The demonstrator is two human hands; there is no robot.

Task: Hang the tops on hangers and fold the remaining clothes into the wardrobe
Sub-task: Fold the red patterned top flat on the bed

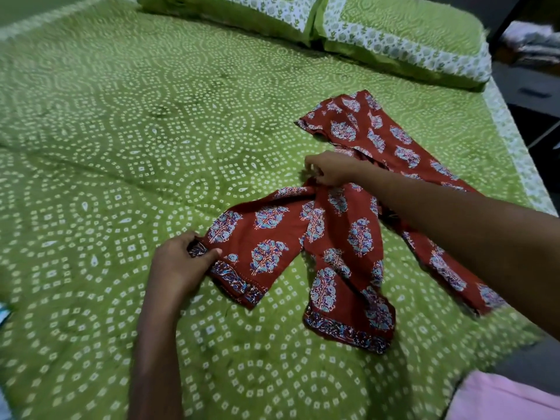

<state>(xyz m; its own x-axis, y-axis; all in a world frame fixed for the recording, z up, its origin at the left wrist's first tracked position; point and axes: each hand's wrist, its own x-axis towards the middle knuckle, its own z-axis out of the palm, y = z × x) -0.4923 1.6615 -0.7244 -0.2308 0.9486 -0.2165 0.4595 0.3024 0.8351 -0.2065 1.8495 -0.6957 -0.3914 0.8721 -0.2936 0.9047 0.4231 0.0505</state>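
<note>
Both hands pinch the red printed garment (pixel 342 234) on green bedspread (pixel 121 147)

A wide bed (pixel 121 147) is filling most of the view, wearing a green cotton bedspread (pixel 91 298) printed with rings of small white squares. Two matching green pillows with white floral borders (pixel 394 37) are lying side by side at its head. Dark shelving holding pale folded fabrics (pixel 530 40) is standing in shadow beyond the bed's right edge. Soft, dim light is falling evenly.
</note>
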